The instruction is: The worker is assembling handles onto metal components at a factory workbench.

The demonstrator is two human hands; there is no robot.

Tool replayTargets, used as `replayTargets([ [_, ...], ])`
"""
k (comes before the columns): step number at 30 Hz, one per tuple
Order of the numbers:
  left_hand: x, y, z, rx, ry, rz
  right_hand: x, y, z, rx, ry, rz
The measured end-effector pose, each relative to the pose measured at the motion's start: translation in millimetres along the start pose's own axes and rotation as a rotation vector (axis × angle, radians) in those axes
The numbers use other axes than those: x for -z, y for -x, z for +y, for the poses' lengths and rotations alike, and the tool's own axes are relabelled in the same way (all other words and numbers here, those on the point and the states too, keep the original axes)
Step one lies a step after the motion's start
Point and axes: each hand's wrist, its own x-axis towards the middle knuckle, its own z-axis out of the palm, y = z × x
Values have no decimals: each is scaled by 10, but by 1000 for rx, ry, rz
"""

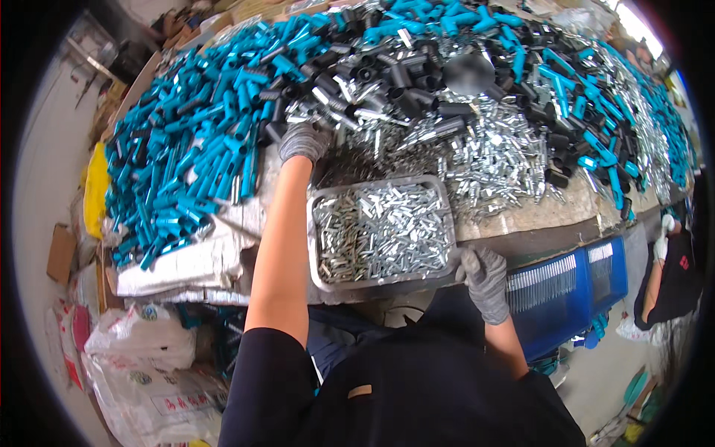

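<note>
Tray (320,276) of metal pieces (near corner hidden by right hand (484,277))

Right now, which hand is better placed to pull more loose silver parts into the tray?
Left. The left hand rests on the parts pile beyond the tray; the right hand grips the tray's near corner.

Two arms come up from the lower edge, both in dark short sleeves with bare forearms and grey knit gloves. The left arm stretches far forward, almost straight, its forearm running up the middle of the view. The left hand (302,142) is at the far end, palm down, fingers curled downward. The right arm is bent and kept near the body. The right hand (484,279) sits lower right, fingers closed in a grip, knuckles facing up.
</note>
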Motion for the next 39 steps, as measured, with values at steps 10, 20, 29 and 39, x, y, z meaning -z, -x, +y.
replayTargets([
  [10,-737,-728,-448,-424,261,181,-154,-97,336,258,537,419],
  [20,-642,-915,241,-9,1099,-480,-124,-125,500,325,589,504],
  [29,51,957,107,-492,1223,-275,-7,-185,18,225,157,296],
  [39,304,2565,280,-441,1168,-590,-424,-417,-359,7,-728,-108],
])
